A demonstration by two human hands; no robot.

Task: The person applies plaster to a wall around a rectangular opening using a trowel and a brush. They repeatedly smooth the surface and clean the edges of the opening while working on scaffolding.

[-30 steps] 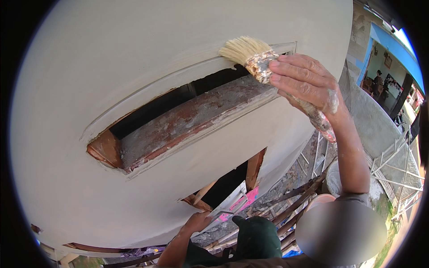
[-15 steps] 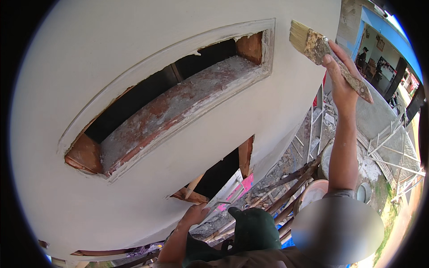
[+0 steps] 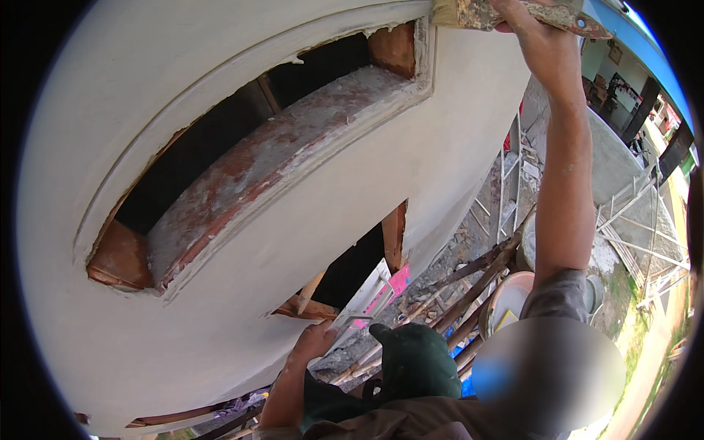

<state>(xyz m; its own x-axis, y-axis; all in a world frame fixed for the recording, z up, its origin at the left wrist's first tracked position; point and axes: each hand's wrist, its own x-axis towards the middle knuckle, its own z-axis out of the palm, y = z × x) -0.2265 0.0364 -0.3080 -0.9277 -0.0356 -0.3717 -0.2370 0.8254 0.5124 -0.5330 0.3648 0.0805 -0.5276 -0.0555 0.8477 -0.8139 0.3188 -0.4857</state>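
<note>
A wide, paint-crusted paintbrush (image 3: pixel 477 15) is held in my right hand (image 3: pixel 539 40), raised at the upper right. Its pale bristles overlap the upper right corner of the raised moulding around the curved opening (image 3: pixel 282 139) in the off-white wall (image 3: pixel 242 323); I cannot tell whether they touch. My left hand (image 3: pixel 317 341) is low at the wall, its fingers curled by the lower opening (image 3: pixel 356 268). They close on the near end of a flat pale tool with a bent metal handle (image 3: pixel 370 293). Its far part lies beside something pink.
A dark green cap-like shape (image 3: pixel 418 363) is at lower centre. Poles (image 3: pixel 477 271), rubble and a ladder (image 3: pixel 511 176) are below on the right, with a round tub (image 3: pixel 510 293). Farther right are a white metal frame (image 3: pixel 638 227) and a building with a blue edge (image 3: pixel 609 22).
My right hand has carried the paintbrush up and left, toward the corner of the moulding. The view has shifted slightly. My left hand keeps its place by the lower opening.
</note>
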